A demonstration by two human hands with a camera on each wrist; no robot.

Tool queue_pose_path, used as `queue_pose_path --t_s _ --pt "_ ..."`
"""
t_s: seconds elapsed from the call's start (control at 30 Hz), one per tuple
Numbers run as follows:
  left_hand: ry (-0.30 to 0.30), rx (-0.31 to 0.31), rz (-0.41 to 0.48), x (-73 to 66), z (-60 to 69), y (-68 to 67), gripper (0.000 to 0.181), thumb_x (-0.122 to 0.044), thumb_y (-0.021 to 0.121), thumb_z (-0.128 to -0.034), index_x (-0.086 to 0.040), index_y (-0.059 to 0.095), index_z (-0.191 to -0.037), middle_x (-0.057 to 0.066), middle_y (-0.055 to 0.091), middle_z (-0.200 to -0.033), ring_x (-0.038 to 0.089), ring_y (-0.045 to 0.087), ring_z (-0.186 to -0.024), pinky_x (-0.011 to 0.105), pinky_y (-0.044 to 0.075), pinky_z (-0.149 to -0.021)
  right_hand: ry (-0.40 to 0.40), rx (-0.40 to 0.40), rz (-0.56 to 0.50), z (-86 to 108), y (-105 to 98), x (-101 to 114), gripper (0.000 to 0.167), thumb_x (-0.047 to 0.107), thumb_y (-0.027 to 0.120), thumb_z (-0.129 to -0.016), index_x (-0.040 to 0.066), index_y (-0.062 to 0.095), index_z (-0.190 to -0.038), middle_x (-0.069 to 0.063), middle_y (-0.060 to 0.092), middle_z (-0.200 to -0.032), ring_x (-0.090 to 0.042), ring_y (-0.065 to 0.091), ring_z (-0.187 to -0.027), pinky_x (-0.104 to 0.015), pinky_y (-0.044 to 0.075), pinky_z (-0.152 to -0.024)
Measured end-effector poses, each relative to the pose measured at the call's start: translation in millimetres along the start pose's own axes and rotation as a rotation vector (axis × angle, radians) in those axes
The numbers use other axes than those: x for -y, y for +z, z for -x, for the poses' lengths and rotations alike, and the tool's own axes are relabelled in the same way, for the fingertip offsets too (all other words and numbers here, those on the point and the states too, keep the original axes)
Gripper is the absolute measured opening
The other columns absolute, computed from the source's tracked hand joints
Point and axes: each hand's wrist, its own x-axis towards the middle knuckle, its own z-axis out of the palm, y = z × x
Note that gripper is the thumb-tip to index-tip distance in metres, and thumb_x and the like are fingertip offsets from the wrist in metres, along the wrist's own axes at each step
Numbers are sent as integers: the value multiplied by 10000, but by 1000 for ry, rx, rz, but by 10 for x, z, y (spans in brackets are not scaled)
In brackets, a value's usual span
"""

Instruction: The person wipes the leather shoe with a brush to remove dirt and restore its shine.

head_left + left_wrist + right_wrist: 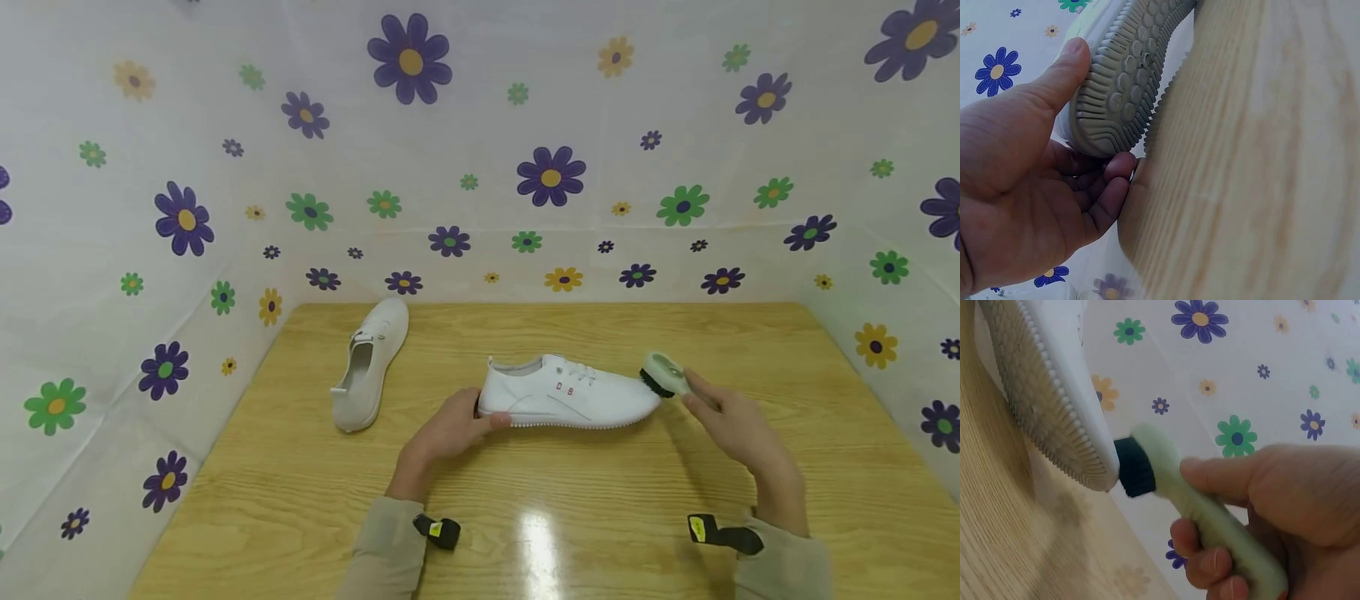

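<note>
A white lace-up shoe (570, 398) with small red letters on its side is held slightly off the table by the heel. My left hand (453, 427) grips that heel, thumb along the sole's edge; the ridged grey sole (1125, 87) shows in the left wrist view. In my right hand (738, 421) is a pale green brush (666, 372), its handle wrapped by the fingers. The brush's dark bristles (1135, 465) touch the toe of the shoe in the right wrist view.
A second white shoe (372, 367) stands on the wooden table (525, 500) at the left, its toe toward the back. White sheeting printed with flowers (480, 125) encloses the table at the back and both sides.
</note>
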Motion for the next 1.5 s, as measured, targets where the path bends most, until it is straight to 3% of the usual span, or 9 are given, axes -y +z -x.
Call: queue_pose_path --t_s 0.3,0.4,0.5,0.63,0.73,0.87,1.03,1.2,1.5 --pt "20 19 -33 -18 24 0 452 -400 613 -985 22 565 -1138 65 579 -954 170 531 -861 370 469 -835 -180 108 -84 -57 100 236 487 271 533 -1044 71 453 -1481 -247 491 -1434 -358 542 -1170 -489 495 -889" --pt "41 38 -41 -27 17 7 430 -393 591 -998 14 556 -1132 69 561 -948 174 524 -867 375 466 -844 -102 61 -14 -41 68 223 502 258 484 -1064 8 401 -1491 -317 450 -1428 -505 478 -1259 -623 448 -933" --pt "29 44 -50 -48 31 11 463 -390 583 -1003 41 519 -1161 96 523 -998 196 500 -913 406 451 -883 39 13 71 -35 26 170 544 299 422 -1079 -22 333 -1510 -318 639 -1085 -428 645 -870 -525 522 -725" --pt "-4 49 -59 -55 55 15 544 -392 575 -1006 87 470 -1240 159 508 -1110 236 487 -1000 464 430 -961 101 -4 107 -43 27 168 575 360 411 -1074 9 329 -1522 -238 620 -906 -215 431 -562 -372 412 -540" --pt "-5 53 -64 -46 62 9 550 -400 562 -1011 81 466 -1260 164 516 -1131 238 489 -1018 471 423 -981 -7 23 55 -60 77 256 538 346 470 -1061 46 401 -1502 -297 577 -1309 -251 548 -795 -377 454 -661" --pt "36 57 -53 -41 44 6 457 -391 554 -1017 28 511 -1195 102 535 -1039 201 503 -955 426 441 -929 -132 90 -36 -85 132 366 512 329 537 -1038 74 462 -1475 -230 527 -1407 -299 591 -939 -420 493 -786" --pt "52 73 -49 -28 9 24 455 -406 550 -1016 14 524 -1189 101 545 -1026 190 510 -942 409 446 -918 -23 41 46 -59 92 288 539 310 485 -1059 12 387 -1497 -302 425 -1451 -534 410 -1304 -667 382 -982" --pt "31 70 -65 -39 11 25 478 -407 554 -1014 25 509 -1213 114 538 -1067 198 501 -970 423 437 -944 100 -10 112 -45 64 220 572 361 423 -1070 9 344 -1513 -355 416 -1423 -485 586 -1070 -599 474 -822" --pt "55 60 -68 -46 -1 29 414 -391 551 -1017 -6 534 -1170 55 547 -993 162 512 -927 386 446 -912 -61 56 -3 -94 190 472 507 319 549 -1029 95 465 -1476 -244 612 -1272 -270 489 -645 -414 460 -601"
